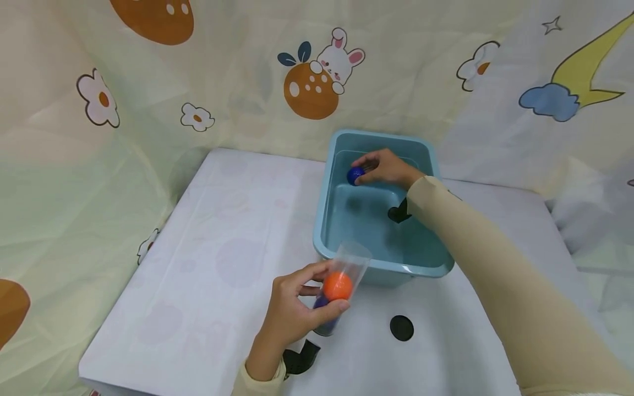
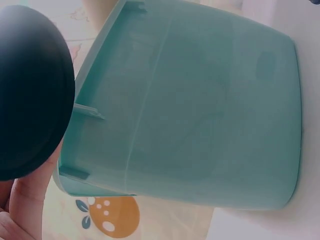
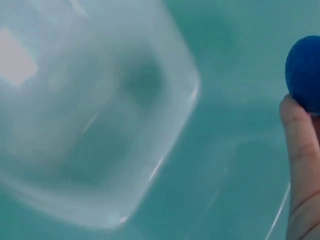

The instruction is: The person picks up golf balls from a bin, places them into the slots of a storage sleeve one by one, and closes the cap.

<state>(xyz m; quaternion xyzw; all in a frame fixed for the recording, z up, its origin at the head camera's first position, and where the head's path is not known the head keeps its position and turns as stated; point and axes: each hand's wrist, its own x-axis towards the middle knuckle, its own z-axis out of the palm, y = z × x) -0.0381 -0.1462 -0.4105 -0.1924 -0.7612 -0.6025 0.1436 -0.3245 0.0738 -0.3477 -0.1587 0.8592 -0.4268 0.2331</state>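
A clear plastic tube (image 1: 354, 254) is gripped in my left hand (image 1: 292, 308), tilted in front of the basin. Inside it an orange ball (image 1: 338, 285) sits above a dark blue ball (image 1: 321, 301). The left wrist view shows the tube's dark round base (image 2: 32, 92) close up, with fingers (image 2: 30, 200) beside it. My right hand (image 1: 388, 168) pinches a blue ball (image 1: 355, 175) within the light blue basin (image 1: 322, 220), over its far left part. That same blue ball (image 3: 305, 75) appears at the right edge of the right wrist view.
The basin stands on a white-covered table (image 1: 213, 264) against a patterned cloth backdrop (image 1: 238, 66). A flat black disc (image 1: 402, 328) lies on the table in front of the basin, to the right of the tube.
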